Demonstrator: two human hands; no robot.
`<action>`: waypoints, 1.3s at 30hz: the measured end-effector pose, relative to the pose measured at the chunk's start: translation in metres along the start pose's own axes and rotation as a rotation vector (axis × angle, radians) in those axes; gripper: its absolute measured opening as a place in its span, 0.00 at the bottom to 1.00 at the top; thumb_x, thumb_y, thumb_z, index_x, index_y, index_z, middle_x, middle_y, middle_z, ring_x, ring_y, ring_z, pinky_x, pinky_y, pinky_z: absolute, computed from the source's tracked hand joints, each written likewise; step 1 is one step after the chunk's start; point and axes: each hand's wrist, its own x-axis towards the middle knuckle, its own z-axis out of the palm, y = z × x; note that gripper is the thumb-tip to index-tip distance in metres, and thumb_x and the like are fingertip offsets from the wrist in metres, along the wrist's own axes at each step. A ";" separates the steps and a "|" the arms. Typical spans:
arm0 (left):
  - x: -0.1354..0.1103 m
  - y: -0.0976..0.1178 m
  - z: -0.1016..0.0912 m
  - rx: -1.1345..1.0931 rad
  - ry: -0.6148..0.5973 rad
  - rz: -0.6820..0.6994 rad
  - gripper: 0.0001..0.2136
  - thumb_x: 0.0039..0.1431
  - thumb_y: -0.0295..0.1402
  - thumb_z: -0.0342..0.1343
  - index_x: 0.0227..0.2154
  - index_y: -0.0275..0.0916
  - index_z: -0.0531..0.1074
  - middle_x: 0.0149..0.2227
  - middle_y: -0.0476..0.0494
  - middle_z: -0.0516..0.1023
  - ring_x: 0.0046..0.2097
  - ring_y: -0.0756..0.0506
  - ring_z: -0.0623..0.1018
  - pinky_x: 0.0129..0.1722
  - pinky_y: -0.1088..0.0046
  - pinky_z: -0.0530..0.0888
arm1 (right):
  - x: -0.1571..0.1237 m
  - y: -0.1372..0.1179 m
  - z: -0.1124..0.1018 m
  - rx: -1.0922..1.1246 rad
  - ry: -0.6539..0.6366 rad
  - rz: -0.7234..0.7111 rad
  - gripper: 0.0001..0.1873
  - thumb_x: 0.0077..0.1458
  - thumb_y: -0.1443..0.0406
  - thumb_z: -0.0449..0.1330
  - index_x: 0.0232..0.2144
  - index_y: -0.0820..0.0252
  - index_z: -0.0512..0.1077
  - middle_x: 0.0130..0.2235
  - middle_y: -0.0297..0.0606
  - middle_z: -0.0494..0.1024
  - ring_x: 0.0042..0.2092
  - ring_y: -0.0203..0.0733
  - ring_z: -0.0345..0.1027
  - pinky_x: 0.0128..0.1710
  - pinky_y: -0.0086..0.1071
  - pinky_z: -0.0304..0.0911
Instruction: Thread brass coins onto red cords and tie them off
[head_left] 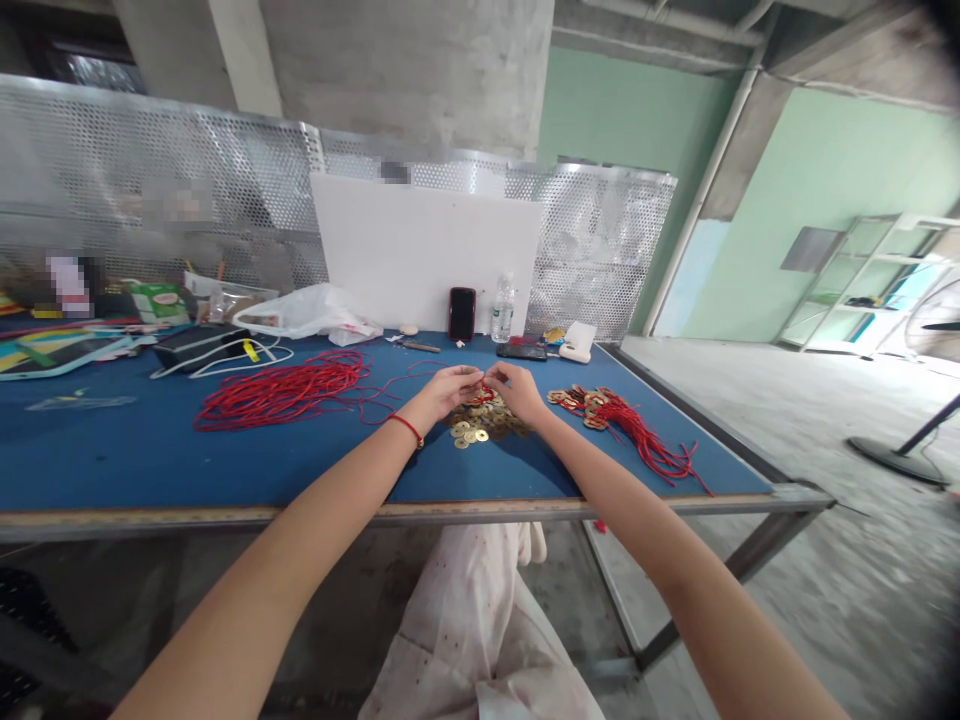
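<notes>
My left hand (448,391) and my right hand (517,390) meet over a pile of brass coins (487,420) with holes in them. Both pinch a red cord (484,384) between their fingertips; its details are too small to make out. A few loose coins (469,435) lie at the pile's near side. To the left of my hands spreads a large bundle of red cords (285,390), with a few strands running toward my left hand. On the right lies a bunch of coins strung on red cords (611,412), its tails trailing toward the table's front corner.
Along the back of the blue table (150,460) stand an upright phone (462,313) and a plastic bottle (502,315), near a flat dark phone (521,351). A white plastic bag (307,312) and a black box with a white cable (199,348) sit at left.
</notes>
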 end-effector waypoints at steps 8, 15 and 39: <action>-0.008 0.003 0.008 -0.017 0.016 0.060 0.10 0.42 0.23 0.66 0.27 0.34 0.71 0.25 0.46 0.76 0.28 0.51 0.76 0.33 0.77 0.73 | 0.001 -0.001 -0.001 0.061 0.007 0.038 0.08 0.53 0.63 0.55 0.27 0.61 0.71 0.27 0.33 0.73 0.30 0.35 0.63 0.33 0.28 0.56; -0.013 0.006 0.018 0.275 0.092 0.302 0.09 0.41 0.27 0.66 0.25 0.35 0.70 0.23 0.48 0.75 0.26 0.50 0.74 0.29 0.75 0.70 | 0.001 -0.001 -0.001 0.021 -0.011 0.082 0.08 0.53 0.64 0.54 0.28 0.62 0.71 0.28 0.34 0.74 0.31 0.35 0.63 0.34 0.28 0.56; -0.014 0.046 0.019 0.405 0.217 0.750 0.10 0.43 0.28 0.62 0.25 0.39 0.65 0.25 0.50 0.72 0.29 0.50 0.74 0.34 0.73 0.71 | 0.001 -0.008 0.004 0.541 -0.217 0.137 0.23 0.56 0.47 0.49 0.25 0.61 0.66 0.23 0.34 0.69 0.25 0.33 0.61 0.28 0.27 0.58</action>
